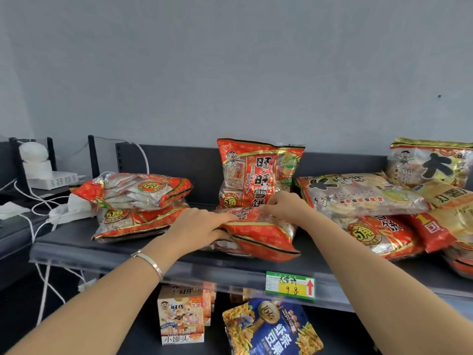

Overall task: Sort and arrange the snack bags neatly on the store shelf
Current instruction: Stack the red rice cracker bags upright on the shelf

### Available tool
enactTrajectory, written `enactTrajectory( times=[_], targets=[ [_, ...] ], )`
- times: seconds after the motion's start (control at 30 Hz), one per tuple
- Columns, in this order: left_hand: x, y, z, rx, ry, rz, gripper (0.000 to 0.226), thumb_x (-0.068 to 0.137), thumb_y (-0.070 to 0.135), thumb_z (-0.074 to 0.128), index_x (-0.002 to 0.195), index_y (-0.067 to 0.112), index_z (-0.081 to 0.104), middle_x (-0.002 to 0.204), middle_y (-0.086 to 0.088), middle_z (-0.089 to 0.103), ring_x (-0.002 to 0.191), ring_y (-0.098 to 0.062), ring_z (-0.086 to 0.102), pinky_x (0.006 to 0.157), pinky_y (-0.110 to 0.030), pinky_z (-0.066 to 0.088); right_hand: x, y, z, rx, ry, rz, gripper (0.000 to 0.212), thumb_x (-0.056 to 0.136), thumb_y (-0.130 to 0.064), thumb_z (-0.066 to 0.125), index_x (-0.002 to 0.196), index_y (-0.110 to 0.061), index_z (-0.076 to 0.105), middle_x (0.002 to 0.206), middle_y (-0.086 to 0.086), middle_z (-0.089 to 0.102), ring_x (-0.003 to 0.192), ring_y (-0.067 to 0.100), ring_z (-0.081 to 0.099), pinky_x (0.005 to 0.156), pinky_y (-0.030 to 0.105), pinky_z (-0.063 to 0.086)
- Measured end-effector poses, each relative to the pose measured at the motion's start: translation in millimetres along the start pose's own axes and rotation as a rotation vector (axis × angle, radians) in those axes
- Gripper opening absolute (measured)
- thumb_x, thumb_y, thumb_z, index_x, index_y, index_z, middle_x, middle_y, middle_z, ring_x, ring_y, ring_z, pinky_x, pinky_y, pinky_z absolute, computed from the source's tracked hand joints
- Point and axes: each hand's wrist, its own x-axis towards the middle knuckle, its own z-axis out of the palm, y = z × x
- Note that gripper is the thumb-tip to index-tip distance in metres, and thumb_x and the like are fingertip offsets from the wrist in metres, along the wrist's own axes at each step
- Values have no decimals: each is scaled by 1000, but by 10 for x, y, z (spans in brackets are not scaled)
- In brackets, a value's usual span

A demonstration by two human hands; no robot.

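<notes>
At the bottom centre, a small snack box and a blue bag sit under the shelf, whose front edge carries a price tag. At mid-frame the left hand grips the flat red snack bag at its left end, and the right hand pinches its far edge. Just behind stands an upright red bag, between a left stack and a right pile.

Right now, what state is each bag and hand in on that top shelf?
Flat red bag: lying down, held by both hands.
Left hand: grips its left edge.
Right hand: pinches its far edge.
Standing red bag: upright at the back.
Left stack: two red bags lying flat.
Yellow bags: piled askew.
</notes>
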Motion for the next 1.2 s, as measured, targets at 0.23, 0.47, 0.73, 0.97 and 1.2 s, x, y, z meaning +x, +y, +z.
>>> enactTrajectory(
  times=[0.23, 0.47, 0.73, 0.97, 1.2],
  targets=[
    [-36, 52, -69, -658, -122, -354, 70, 80, 76, 26, 122, 30, 60, 126, 7, 60, 114, -13, 55, 93, -30, 44, -46, 76, 158, 47, -74, 48, 51, 92, -51, 53, 125, -13, 58, 124, 7, 60, 113, 25, 56, 94, 38, 49],
    [248, -157, 165, -730, -426, -723, 70, 90, 60, 44, 141, 12, 37, 142, -7, 45, 126, -26, 46, 106, -41, 37, -149, 158, 185, 517, -204, 360, 81, 87, -58, 57, 146, -14, 24, 133, 15, 53, 109, 32, 59, 80, 46, 54],
    [377, -296, -87, -790, -351, -863, 68, 85, 58, 55, 134, 12, 49, 137, -10, 49, 120, -29, 49, 102, -41, 39, -176, 251, -52, 843, -221, 318, 41, 91, -36, 63, 114, -3, 58, 86, 9, 71, 76, 23, 70, 76, 37, 59],
    [363, -207, -420, -700, -71, -801, 53, 96, 44, 46, 135, 8, 49, 140, -11, 47, 127, -29, 45, 100, -39, 38, -270, 36, -410, 820, 15, 127, 31, 91, -22, 64, 117, -5, 59, 87, 6, 68, 63, 13, 67, 47, 20, 50],
    [276, -120, -130, -1174, 255, -875, 83, 85, 29, 68, 150, 13, 18, 150, -10, 34, 133, -29, 39, 105, -47, 37, -254, 134, -224, 1088, 123, 0, 74, 87, 4, 62, 145, -30, 29, 123, 7, 59, 96, 23, 68, 72, 41, 59]
  ],
)
